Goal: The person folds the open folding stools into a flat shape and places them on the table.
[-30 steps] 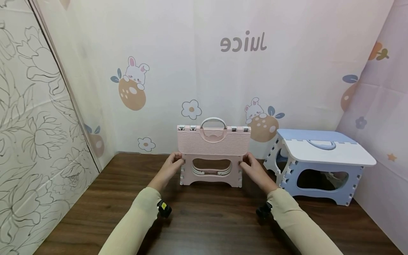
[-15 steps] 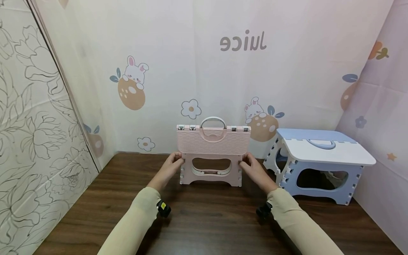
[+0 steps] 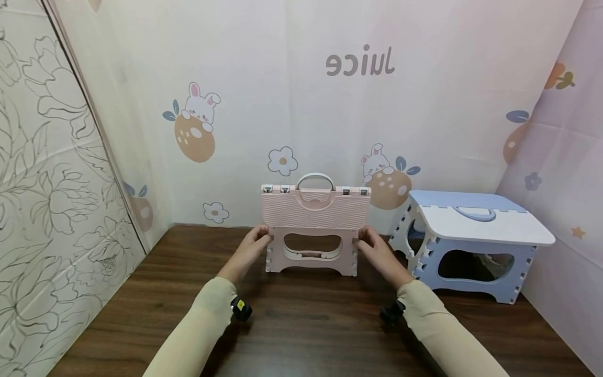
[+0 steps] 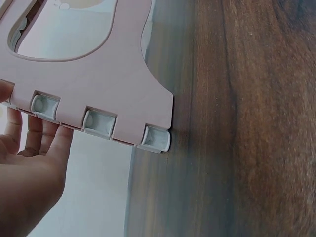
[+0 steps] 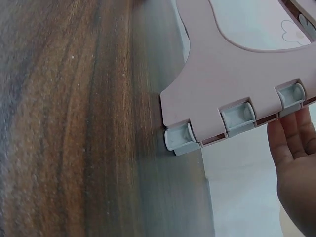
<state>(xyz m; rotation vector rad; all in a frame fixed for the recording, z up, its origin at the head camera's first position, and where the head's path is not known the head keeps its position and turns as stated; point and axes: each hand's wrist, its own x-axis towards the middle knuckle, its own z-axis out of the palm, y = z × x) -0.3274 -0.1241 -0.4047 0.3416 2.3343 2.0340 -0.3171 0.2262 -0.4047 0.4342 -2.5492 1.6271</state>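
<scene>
A pink folding stool (image 3: pixel 316 213) stands upright on the dark wooden table, folded flat, with a pale carry handle arched on top. At its left edge my left hand (image 3: pixel 250 248) pinches the leg panel, thumb in front and fingers behind. My right hand (image 3: pixel 377 251) grips the opposite edge the same way. In the left wrist view, the left hand's fingers (image 4: pixel 60 148) lie behind the hinged side of the pink panel (image 4: pixel 123 74). The right wrist view has the right hand's fingers (image 5: pixel 280 145) behind the stool's other hinged side.
To the right stands an unfolded blue and white folding stool (image 3: pixel 485 225), close to my right forearm. A printed curtain (image 3: pixel 264 104) hangs directly behind the table (image 3: pixel 311 324). Another curtain with line-drawn flowers (image 3: pixel 52 183) borders the left side.
Between one second and half a second ago, the white parts seen through the pink stool's lower opening drew closer to its frame. Both hands keep their places at its edges.
</scene>
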